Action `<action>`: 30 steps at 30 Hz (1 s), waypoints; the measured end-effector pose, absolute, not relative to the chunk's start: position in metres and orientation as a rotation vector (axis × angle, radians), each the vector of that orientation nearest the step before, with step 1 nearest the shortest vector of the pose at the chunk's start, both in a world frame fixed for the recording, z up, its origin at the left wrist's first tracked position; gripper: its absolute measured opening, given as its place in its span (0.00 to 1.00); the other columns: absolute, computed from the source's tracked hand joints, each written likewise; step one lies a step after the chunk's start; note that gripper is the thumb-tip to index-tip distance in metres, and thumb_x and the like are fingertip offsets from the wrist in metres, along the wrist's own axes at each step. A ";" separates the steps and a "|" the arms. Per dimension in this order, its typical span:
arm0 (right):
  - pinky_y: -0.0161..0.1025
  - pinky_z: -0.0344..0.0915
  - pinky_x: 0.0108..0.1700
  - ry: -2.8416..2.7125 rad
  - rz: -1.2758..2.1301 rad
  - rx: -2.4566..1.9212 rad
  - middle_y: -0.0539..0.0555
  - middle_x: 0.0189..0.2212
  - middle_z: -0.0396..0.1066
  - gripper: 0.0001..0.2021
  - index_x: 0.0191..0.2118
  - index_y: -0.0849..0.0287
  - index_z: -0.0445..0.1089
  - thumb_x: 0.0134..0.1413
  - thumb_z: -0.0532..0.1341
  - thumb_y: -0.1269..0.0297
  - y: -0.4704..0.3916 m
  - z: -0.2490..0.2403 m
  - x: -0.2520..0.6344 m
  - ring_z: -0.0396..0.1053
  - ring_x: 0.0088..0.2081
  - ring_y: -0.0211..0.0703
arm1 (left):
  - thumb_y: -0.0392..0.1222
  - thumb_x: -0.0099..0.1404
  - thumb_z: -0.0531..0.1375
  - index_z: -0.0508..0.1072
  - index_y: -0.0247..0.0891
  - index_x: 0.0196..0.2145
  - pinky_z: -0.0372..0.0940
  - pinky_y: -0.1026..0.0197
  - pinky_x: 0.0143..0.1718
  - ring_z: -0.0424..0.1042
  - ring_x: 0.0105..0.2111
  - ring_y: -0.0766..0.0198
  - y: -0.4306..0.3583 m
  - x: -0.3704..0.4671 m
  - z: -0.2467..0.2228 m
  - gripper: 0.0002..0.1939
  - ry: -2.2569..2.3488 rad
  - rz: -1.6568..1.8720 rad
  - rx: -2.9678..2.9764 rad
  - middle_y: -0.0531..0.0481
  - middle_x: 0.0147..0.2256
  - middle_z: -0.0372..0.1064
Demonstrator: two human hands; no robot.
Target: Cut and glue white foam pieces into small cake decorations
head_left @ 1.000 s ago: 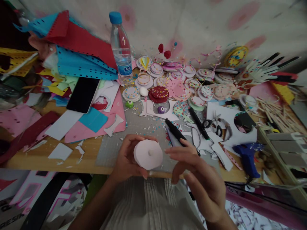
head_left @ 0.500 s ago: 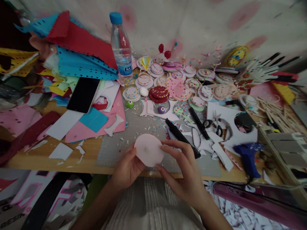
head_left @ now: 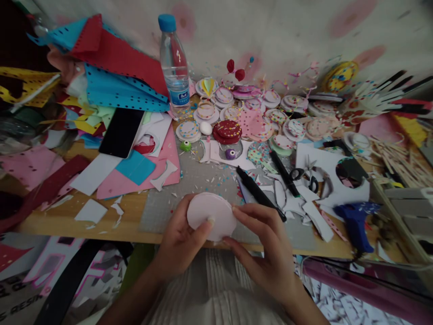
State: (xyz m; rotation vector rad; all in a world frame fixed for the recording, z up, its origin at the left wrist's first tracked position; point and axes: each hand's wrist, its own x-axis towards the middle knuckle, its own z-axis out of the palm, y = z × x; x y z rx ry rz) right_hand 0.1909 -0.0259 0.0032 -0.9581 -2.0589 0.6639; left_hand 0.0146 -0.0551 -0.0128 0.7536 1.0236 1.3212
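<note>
A pale pink-white paper disc (head_left: 216, 210) is held up over the front edge of the grey cutting mat (head_left: 155, 207). My left hand (head_left: 182, 239) grips its left side, thumb lying across the face near the centre and the other fingers behind. At the right rim, the fingertips and thumb of my right hand (head_left: 264, 243) pinch the disc. Just beyond lie a black marker (head_left: 259, 192) and white paper offcuts. A small purple eyed ball (head_left: 232, 154) and a green one (head_left: 185, 146) rest farther back on the mat.
Behind the mat crowd several decorated paper discs (head_left: 227, 131). A water bottle (head_left: 176, 67) stands beside folded dotted sheets (head_left: 125, 88). At left lies a phone (head_left: 122, 133). Scissors (head_left: 306, 174), a blue glue gun (head_left: 356, 221) and wooden sticks (head_left: 395, 158) lie to the right.
The left thumb has moved from the disc's left edge onto its face. The disc has turned and tilted slightly. The right hand still holds the right rim, and the view has shifted a little.
</note>
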 end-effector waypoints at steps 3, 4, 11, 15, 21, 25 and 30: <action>0.46 0.72 0.43 -2.044 0.666 -0.932 0.57 0.47 0.63 0.27 0.60 0.50 0.59 0.57 0.62 0.72 -0.027 0.004 0.190 0.67 0.47 0.48 | 0.41 0.64 0.62 0.71 0.44 0.46 0.70 0.68 0.36 0.73 0.36 0.64 -0.054 0.016 -0.009 0.12 1.067 1.355 0.791 0.52 0.37 0.73; 0.46 0.72 0.43 -2.041 0.670 -0.924 0.57 0.47 0.63 0.27 0.61 0.49 0.59 0.57 0.62 0.72 -0.028 0.004 0.190 0.67 0.46 0.48 | 0.41 0.63 0.62 0.71 0.44 0.45 0.70 0.68 0.35 0.73 0.36 0.64 -0.054 0.017 -0.008 0.12 1.081 1.364 0.798 0.52 0.36 0.72; 0.46 0.72 0.43 -2.036 0.688 -0.901 0.57 0.47 0.62 0.29 0.62 0.49 0.58 0.57 0.63 0.74 -0.029 0.004 0.189 0.66 0.46 0.48 | 0.43 0.62 0.63 0.71 0.41 0.43 0.70 0.65 0.34 0.72 0.32 0.64 -0.054 0.016 -0.006 0.11 1.093 1.352 0.792 0.51 0.35 0.73; 0.44 0.71 0.44 -2.023 0.677 -0.894 0.56 0.47 0.63 0.28 0.60 0.52 0.60 0.56 0.63 0.75 -0.028 0.003 0.188 0.66 0.47 0.46 | 0.44 0.59 0.64 0.71 0.39 0.42 0.69 0.64 0.33 0.72 0.32 0.62 -0.052 0.018 0.003 0.13 1.152 1.306 0.689 0.50 0.34 0.73; 0.40 0.70 0.45 -2.021 0.672 -0.886 0.56 0.47 0.62 0.26 0.59 0.56 0.61 0.55 0.63 0.77 -0.027 0.002 0.186 0.65 0.47 0.43 | 0.45 0.56 0.65 0.72 0.38 0.41 0.68 0.65 0.33 0.72 0.32 0.62 -0.051 0.021 0.006 0.15 1.181 1.331 0.613 0.49 0.34 0.74; 0.39 0.69 0.47 -2.032 0.675 -0.872 0.55 0.47 0.62 0.26 0.59 0.57 0.61 0.56 0.63 0.77 -0.027 0.002 0.186 0.64 0.47 0.42 | 0.46 0.59 0.65 0.73 0.38 0.40 0.67 0.67 0.32 0.71 0.31 0.64 -0.052 0.019 -0.004 0.13 1.173 1.319 0.672 0.50 0.32 0.73; 0.37 0.69 0.47 -2.041 0.658 -0.867 0.55 0.47 0.61 0.26 0.59 0.57 0.61 0.56 0.63 0.77 -0.028 0.004 0.186 0.64 0.47 0.41 | 0.46 0.59 0.65 0.73 0.38 0.40 0.67 0.67 0.32 0.70 0.31 0.65 -0.055 0.016 -0.011 0.13 1.171 1.325 0.676 0.51 0.32 0.73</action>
